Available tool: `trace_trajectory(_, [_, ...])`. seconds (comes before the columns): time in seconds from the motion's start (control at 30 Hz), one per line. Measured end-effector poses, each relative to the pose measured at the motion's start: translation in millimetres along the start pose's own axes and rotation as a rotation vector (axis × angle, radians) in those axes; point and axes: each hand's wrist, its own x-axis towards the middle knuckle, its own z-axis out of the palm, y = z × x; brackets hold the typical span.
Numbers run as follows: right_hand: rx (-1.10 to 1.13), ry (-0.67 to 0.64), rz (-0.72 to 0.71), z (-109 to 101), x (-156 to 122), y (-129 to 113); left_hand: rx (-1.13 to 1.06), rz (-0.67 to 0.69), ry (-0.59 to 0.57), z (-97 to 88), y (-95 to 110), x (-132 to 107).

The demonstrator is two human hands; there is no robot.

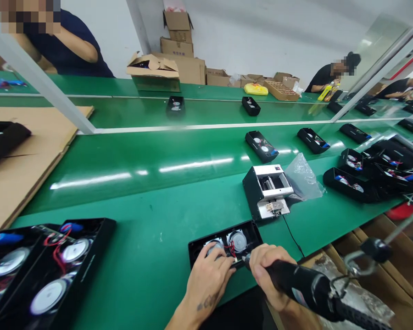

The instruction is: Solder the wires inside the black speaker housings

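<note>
At the near edge of the green belt (141, 206), a black plastic speaker housing (223, 243) lies open side up, long axis left to right, showing two round drivers and red wires. The left hand (208, 277) presses bent fingers onto its near rim, clasping nothing. The right hand (266, 270) is wrapped tight round a matte black electric screwdriver (303, 284), its tip pointing left at that rim.
</note>
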Motion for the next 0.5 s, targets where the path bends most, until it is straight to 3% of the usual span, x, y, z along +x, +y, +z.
trace_trajectory(0.17, [-0.039, -0.024, 0.007, 0, -4, 8, 0.000, -0.013, 0.015, 4.1, -4, -3])
trace_trajectory(0.33, [0.124, 0.019, 0.084, -2, -4, 17, 0.012, 0.016, 0.019, 5.8, -3, 0])
trace_trajectory(0.43, [0.172, 0.047, 0.085, -11, 6, 8, -0.018, 0.071, 0.050, -6.4, -11, -1])
trace_trajectory(0.5, [0.201, 0.173, 0.064, -24, 13, -3, -0.007, 0.158, 0.060, -23.8, -27, -7])
